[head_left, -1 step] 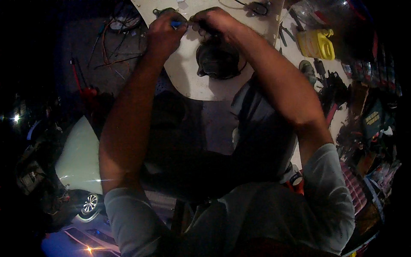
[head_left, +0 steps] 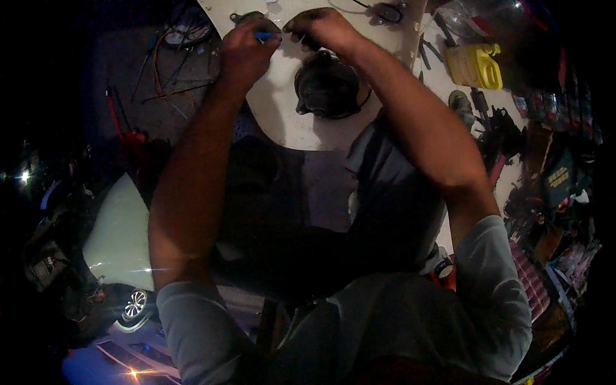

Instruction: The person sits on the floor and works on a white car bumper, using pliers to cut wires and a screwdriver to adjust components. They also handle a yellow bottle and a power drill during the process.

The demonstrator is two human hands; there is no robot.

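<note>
My left hand [head_left: 247,54] is closed over the far part of the white tabletop [head_left: 273,122], pinching a small blue object [head_left: 264,36] of a kind too small to make out. Just right of it, a narrow gap away, my right hand [head_left: 321,31] has its fingers curled together; whatever they hold is hidden. A black rounded housing [head_left: 327,86] lies on the table below my right hand. Partly covered by my left hand is another dark part with a lug [head_left: 240,17].
Cables [head_left: 157,64] lie at the left of the table. A black part with a thin wire [head_left: 388,11] sits at the far right. Beyond the right edge are pliers [head_left: 427,52], a yellow jug [head_left: 475,66] and piled clutter. A wheel [head_left: 135,305] shows at lower left.
My right hand has shifted slightly up, and its fingers have curled in a little. My left hand stays in place with the blue object.
</note>
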